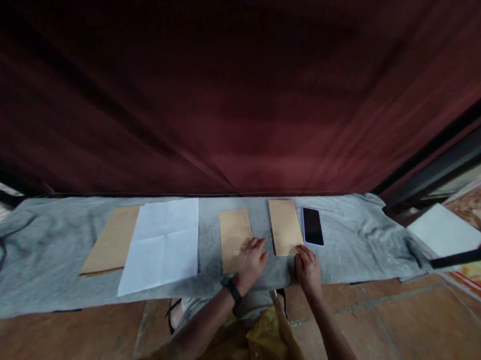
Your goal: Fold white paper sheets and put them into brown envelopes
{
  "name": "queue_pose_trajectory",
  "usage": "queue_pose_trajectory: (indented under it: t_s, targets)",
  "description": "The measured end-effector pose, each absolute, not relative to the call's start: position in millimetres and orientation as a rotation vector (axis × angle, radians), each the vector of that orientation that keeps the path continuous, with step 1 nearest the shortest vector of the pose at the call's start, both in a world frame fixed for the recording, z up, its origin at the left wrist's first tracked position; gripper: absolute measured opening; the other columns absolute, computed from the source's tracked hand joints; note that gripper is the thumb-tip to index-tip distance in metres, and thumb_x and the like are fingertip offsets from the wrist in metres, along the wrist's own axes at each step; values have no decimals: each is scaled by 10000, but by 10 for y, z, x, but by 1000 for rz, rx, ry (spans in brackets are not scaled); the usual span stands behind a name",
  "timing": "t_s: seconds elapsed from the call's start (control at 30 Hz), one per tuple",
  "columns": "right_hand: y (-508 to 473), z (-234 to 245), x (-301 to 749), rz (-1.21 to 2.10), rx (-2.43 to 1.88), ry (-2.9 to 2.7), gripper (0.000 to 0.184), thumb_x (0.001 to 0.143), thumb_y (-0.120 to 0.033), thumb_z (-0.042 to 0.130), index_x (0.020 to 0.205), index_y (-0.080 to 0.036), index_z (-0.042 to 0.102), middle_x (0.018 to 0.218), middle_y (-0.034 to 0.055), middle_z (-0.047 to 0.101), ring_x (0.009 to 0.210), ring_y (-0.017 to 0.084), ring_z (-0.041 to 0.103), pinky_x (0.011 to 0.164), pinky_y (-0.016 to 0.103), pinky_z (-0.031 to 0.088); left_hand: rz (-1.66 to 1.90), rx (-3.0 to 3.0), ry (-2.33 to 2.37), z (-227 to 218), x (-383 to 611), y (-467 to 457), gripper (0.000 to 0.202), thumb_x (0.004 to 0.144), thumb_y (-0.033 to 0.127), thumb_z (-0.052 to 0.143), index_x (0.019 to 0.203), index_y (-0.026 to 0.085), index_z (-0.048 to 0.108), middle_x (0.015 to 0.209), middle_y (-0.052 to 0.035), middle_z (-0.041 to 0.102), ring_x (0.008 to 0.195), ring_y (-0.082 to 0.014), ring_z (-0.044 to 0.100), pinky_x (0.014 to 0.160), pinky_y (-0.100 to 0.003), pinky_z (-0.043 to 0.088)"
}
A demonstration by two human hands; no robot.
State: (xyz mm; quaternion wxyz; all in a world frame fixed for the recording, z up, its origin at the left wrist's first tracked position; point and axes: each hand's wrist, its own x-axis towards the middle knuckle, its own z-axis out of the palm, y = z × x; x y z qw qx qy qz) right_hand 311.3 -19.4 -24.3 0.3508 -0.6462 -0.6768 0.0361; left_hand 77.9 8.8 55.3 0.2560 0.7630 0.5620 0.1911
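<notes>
Two small brown paper envelopes lie side by side before me on a grey cloth. My left hand, with a dark watch on the wrist, rests across the lower right part of the left brown envelope, its fingers loosely stretched and apart. The right brown envelope lies flat. At its lower right corner, the fingers of my right hand are drawn together against the paper; the grip's underside is hidden. Just right of this envelope is a dark-screened phone with a pale edge.
On the left, white creased sheets partly cover larger brown paper. The grey cloth covers a long narrow surface, with a dark red fabric panel behind. A white flat item and dark bars stand at the right.
</notes>
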Motion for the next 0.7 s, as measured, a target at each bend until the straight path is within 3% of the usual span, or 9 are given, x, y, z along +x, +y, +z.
queue_pose_trajectory:
  t_s: [0.1, 0.23, 0.3, 0.5, 0.7]
  targets:
    - [-202, -148, 3100, 91, -1671, -1727, 392, 983, -287, 380, 1226, -164, 662, 1261, 154, 659, 1195, 271, 576, 1010, 494, 477, 713, 1878, 1745, 492, 247, -14, 395, 919, 160, 530, 1309, 191, 589, 1278, -109, 629, 1232, -222, 570, 1092, -369, 451]
    - [-212, 18, 2871, 136, -1639, -1703, 386, 972, -287, 396, 1242, -191, 655, 1276, 143, 653, 1206, 273, 575, 1025, 502, 472, 700, 1688, 1914, 388, -256, -128, 328, 939, 266, 544, 1247, 192, 629, 1216, -101, 666, 1142, -230, 627, 1045, -368, 487]
    - [-220, 43, 2645, 274, -1610, -1704, 386, 968, -291, 389, 1220, -193, 666, 1218, 135, 676, 1152, 264, 609, 1015, 471, 486, 610, 1673, 1967, 367, -347, -183, 324, 941, 302, 550, 1228, 183, 641, 1182, -107, 678, 1124, -239, 635, 1036, -359, 484]
    - [-260, -113, 1963, 600, -1658, -1711, 318, 931, -336, 491, 1095, -167, 705, 1006, 122, 693, 801, 214, 676, 755, 334, 553, 292, 1762, 2019, 414, -221, -351, 329, 953, 248, 520, 1262, 172, 603, 1184, -118, 676, 1151, -240, 610, 1039, -332, 444]
    - [-230, -123, 1790, 638, -1664, -1641, 206, 899, -361, 528, 937, -206, 658, 829, 66, 674, 804, 215, 658, 756, 331, 543, 228, 1878, 2048, 379, -71, -433, 421, 955, 248, 506, 1365, 155, 512, 1234, -138, 611, 1171, -263, 566, 973, -333, 461]
